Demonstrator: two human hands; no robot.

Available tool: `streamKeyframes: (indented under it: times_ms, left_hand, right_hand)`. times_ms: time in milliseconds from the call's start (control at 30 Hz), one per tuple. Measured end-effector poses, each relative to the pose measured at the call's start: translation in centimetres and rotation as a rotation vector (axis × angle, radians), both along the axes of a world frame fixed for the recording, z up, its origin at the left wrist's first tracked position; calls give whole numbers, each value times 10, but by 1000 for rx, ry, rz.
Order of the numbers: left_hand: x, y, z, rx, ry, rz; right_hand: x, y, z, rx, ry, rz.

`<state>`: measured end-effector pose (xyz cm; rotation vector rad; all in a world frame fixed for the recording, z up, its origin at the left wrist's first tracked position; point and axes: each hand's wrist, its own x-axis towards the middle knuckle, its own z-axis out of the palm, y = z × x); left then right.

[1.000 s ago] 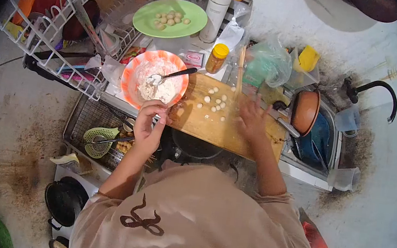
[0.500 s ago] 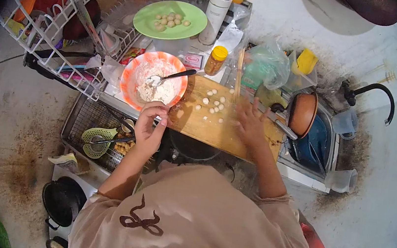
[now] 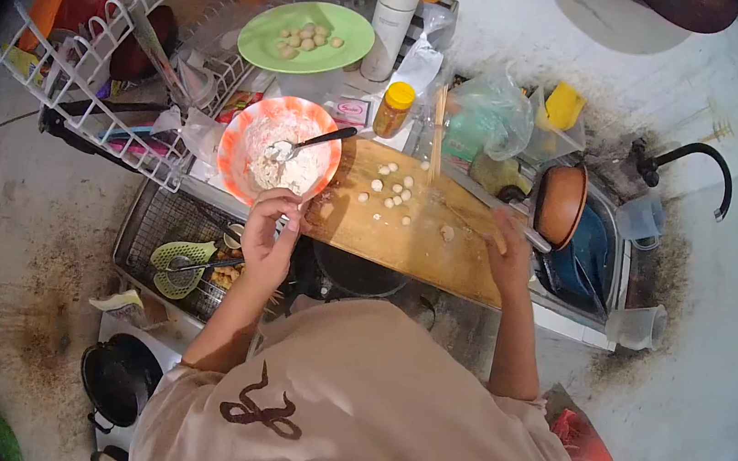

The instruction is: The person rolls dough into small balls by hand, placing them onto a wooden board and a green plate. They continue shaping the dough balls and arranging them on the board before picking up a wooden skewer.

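My left hand (image 3: pixel 270 239) is closed in a pinch by the near rim of the orange-and-white bowl (image 3: pixel 230 135); whatever its fingertips hold is hidden. Inside the bowl are white flour or dough and a dark-handled spoon (image 3: pixel 330 136). My right hand (image 3: pixel 510 255) is over the right end of the wooden cutting board (image 3: pixel 360 229), its fingers somewhat blurred but apart. Just left of it, a flattened-looking dough piece (image 3: pixel 447 233) and a thin brown stick-like line (image 3: pixel 464 218) show on the board. Several small white dough balls (image 3: pixel 389 202) lie mid-board.
Beyond the bowl, a green plate (image 3: pixel 260 33) carries several larger balls. A white flask (image 3: pixel 388 35), a yellow-capped jar (image 3: pixel 394 110) and bamboo skewers (image 3: pixel 438 133) stand behind the board. On the right are a brown pot (image 3: pixel 560 208) and the sink (image 3: pixel 604 232); a dish rack (image 3: pixel 95 96) is left.
My right hand has moved right across the board, uncovering the dough piece and the thin stick-like line. My left hand stays pinched beside the bowl. The view has shifted slightly.
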<state>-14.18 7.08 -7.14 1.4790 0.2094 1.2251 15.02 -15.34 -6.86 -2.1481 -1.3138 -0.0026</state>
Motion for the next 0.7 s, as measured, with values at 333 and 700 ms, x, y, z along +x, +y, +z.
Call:
streamKeyframes:
  times_ms: [333, 700]
  left_hand:
    - [15, -4, 14, 111, 2, -40]
    - [13, -16, 11, 49, -13, -72]
  right_hand:
    - [-10, 29, -36, -103, 252, 243]
    - [-23, 28, -32, -127, -191, 252]
